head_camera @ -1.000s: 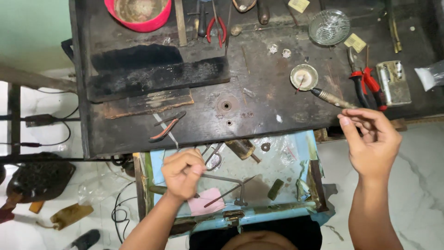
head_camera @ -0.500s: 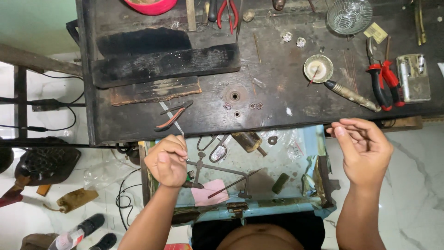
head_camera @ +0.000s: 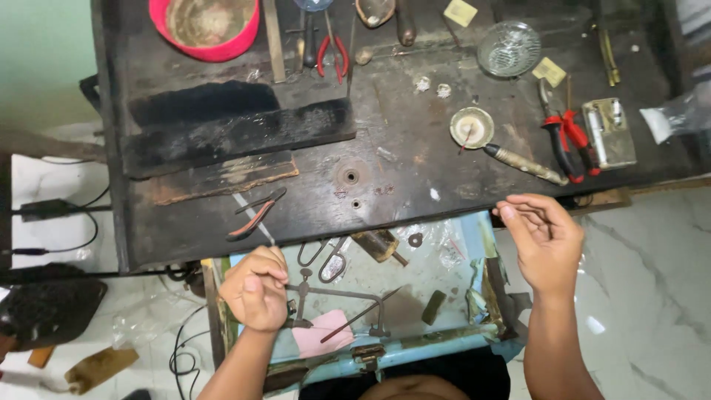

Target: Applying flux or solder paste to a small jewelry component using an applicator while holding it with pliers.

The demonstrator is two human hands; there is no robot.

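Note:
My left hand [head_camera: 255,289] is a closed fist over an open pale-blue drawer [head_camera: 452,337] below the bench edge. Its knuckles meet the lower end of a thin silver strip [head_camera: 252,216] that lies over the bench edge beside dark pliers [head_camera: 255,211]. I cannot see anything inside the fist. My right hand [head_camera: 544,241] hovers off the bench's front right edge. Its fingers are curled with the thumb pressed to the fingertips, and nothing shows between them. In the drawer lie a metal wire frame [head_camera: 348,296], a pink scrap [head_camera: 322,333] and scissors [head_camera: 329,255].
The dark worn bench [head_camera: 415,178] carries a red bowl [head_camera: 204,26], red-handled pliers [head_camera: 566,137], a small round dish [head_camera: 472,126], a handled tool [head_camera: 526,164], a glass dish [head_camera: 509,48] and a black block [head_camera: 237,130]. Cables [head_camera: 67,222] lie on the white floor at left.
My left hand has shifted a little left over the drawer. My right hand has come down from the handled tool to just below the bench edge. The view has also shifted.

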